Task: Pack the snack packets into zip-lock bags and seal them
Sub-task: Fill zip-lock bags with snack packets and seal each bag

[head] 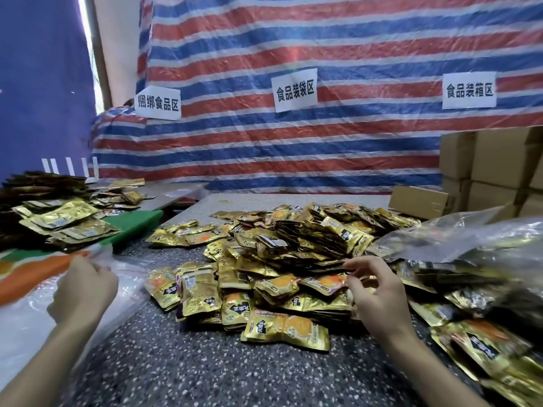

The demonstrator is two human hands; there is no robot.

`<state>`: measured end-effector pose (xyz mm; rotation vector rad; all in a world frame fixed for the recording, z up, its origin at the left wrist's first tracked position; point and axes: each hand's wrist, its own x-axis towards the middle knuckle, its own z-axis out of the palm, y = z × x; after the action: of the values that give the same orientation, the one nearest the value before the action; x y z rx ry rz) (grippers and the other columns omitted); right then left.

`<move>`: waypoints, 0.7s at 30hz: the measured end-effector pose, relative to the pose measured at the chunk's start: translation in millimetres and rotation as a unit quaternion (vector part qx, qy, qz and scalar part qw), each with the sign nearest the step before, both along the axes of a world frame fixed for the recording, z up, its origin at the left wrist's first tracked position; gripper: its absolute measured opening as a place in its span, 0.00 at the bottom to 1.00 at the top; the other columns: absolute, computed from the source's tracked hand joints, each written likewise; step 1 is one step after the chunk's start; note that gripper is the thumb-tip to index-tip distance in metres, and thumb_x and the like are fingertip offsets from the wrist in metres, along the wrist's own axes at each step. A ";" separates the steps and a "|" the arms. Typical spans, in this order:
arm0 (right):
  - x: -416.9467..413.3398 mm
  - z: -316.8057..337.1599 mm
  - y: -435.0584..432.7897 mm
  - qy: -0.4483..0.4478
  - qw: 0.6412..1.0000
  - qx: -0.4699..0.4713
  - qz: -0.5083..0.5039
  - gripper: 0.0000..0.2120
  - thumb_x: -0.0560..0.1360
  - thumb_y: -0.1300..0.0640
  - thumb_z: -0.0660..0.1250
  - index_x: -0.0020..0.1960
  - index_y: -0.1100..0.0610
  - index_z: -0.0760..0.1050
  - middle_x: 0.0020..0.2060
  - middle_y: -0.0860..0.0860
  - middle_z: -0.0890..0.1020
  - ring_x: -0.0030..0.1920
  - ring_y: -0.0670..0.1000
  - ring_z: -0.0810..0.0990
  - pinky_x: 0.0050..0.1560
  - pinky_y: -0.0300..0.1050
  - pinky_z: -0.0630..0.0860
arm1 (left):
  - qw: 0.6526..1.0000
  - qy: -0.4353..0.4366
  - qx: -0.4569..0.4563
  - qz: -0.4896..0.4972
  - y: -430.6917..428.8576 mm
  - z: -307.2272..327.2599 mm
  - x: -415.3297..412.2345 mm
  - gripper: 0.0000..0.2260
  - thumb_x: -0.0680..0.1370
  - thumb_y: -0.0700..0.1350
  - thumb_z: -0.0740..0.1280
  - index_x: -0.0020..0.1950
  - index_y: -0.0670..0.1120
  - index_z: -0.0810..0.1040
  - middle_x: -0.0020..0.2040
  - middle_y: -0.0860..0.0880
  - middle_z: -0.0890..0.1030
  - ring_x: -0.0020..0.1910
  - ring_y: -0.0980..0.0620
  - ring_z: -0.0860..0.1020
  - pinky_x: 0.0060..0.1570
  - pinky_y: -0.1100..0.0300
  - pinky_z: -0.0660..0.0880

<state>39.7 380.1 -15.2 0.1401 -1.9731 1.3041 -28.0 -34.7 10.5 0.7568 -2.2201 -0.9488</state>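
Head: left hand [85,289] grips zip-lock bag [130,279] edge; right hand [379,295] over snack packets [293,245].

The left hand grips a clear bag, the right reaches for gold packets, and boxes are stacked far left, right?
Not quite: the head view shows the boxes stacked far right. The rest holds: the left hand grips the clear bag, the right hand reaches for the gold packets.
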 end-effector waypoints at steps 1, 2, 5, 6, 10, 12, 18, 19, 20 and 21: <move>0.6 0.7 -0.4 -0.001 1.000 -0.001 -0.003 0.16 0.75 0.68 0.69 0.47 0.47 0.78 0.45 0.46 0.81 0.45 0.42 0.79 0.39 0.44 0.78 | 0.999 0.038 -0.002 0.003 4.8 8.4 2.8 0.11 0.82 0.52 0.60 0.49 0.44 0.67 0.42 0.39 0.77 0.43 0.36 0.76 0.52 0.39 0.72; 1.0 1.3 -1.0 -0.002 1.000 -0.003 -0.006 0.16 0.75 0.68 0.69 0.47 0.47 0.78 0.45 0.45 0.81 0.45 0.42 0.79 0.40 0.43 0.78 | 0.996 0.087 -0.010 0.000 10.8 17.0 6.3 0.11 0.83 0.52 0.58 0.50 0.45 0.65 0.41 0.40 0.77 0.41 0.37 0.76 0.49 0.38 0.73; 0.9 2.7 -1.0 -0.007 1.000 -0.011 -0.013 0.15 0.75 0.68 0.69 0.47 0.47 0.78 0.46 0.45 0.81 0.46 0.41 0.79 0.41 0.44 0.78 | 0.964 0.249 -0.074 -0.051 38.9 41.3 22.8 0.06 0.81 0.39 0.60 0.57 0.45 0.65 0.43 0.44 0.80 0.35 0.43 0.74 0.36 0.48 0.74; 0.8 3.0 -0.4 -0.010 1.000 -0.011 -0.016 0.15 0.75 0.68 0.69 0.48 0.47 0.78 0.46 0.45 0.81 0.45 0.41 0.79 0.42 0.45 0.79 | 0.949 0.287 -0.096 -0.086 51.0 49.2 29.3 0.11 0.81 0.36 0.61 0.61 0.45 0.66 0.45 0.45 0.80 0.34 0.44 0.75 0.32 0.52 0.74; 0.8 4.0 1.4 -0.011 0.999 -0.033 -0.012 0.13 0.76 0.65 0.70 0.49 0.47 0.78 0.45 0.45 0.81 0.45 0.44 0.79 0.41 0.41 0.79 | 0.890 0.384 -0.113 -0.220 108.6 67.4 49.4 0.19 0.80 0.31 0.61 0.69 0.46 0.70 0.48 0.46 0.77 0.34 0.47 0.78 0.23 0.54 0.77; 1.5 7.3 2.5 -0.001 0.998 -0.062 0.003 0.08 0.77 0.62 0.71 0.47 0.49 0.79 0.41 0.45 0.82 0.41 0.44 0.79 0.40 0.40 0.79 | 0.861 0.399 -0.098 -0.299 143.1 64.7 56.1 0.19 0.80 0.29 0.60 0.66 0.46 0.73 0.51 0.47 0.78 0.38 0.51 0.80 0.26 0.58 0.79; 8.5 23.5 9.0 -0.105 0.943 -0.222 0.223 0.29 0.66 0.30 0.71 0.29 0.56 0.74 0.24 0.55 0.71 0.24 0.51 0.68 0.27 0.43 0.66 | 0.783 0.301 -0.049 -0.542 232.7 22.6 65.4 0.17 0.77 0.29 0.65 0.54 0.51 0.78 0.51 0.57 0.77 0.49 0.60 0.78 0.48 0.67 0.79; 9.3 24.0 9.7 -0.129 0.934 -0.220 0.248 0.31 0.64 0.27 0.71 0.29 0.56 0.75 0.24 0.56 0.72 0.24 0.51 0.68 0.26 0.41 0.65 | 0.770 0.282 -0.055 -0.570 240.8 12.2 65.5 0.15 0.77 0.30 0.65 0.54 0.49 0.79 0.51 0.57 0.77 0.50 0.60 0.78 0.49 0.66 0.79; 9.5 24.3 10.2 -0.144 0.929 -0.218 0.261 0.31 0.63 0.27 0.71 0.30 0.57 0.76 0.24 0.56 0.72 0.24 0.51 0.68 0.26 0.41 0.65 | 0.759 0.265 -0.054 -0.592 246.4 2.3 65.1 0.14 0.77 0.31 0.65 0.54 0.49 0.80 0.50 0.57 0.77 0.50 0.59 0.78 0.50 0.64 0.80; 9.8 25.1 10.2 -0.152 0.928 -0.215 0.265 0.31 0.63 0.29 0.72 0.31 0.58 0.76 0.25 0.56 0.73 0.24 0.51 0.68 0.25 0.40 0.64 | 0.751 0.253 -0.047 -0.608 249.9 -5.9 65.0 0.14 0.77 0.32 0.65 0.53 0.51 0.79 0.50 0.57 0.77 0.51 0.58 0.78 0.49 0.63 0.80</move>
<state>49.5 390.2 9.9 0.2831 -1.9089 2.1963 37.1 215.2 4.7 -1.0960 -2.0380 -1.3305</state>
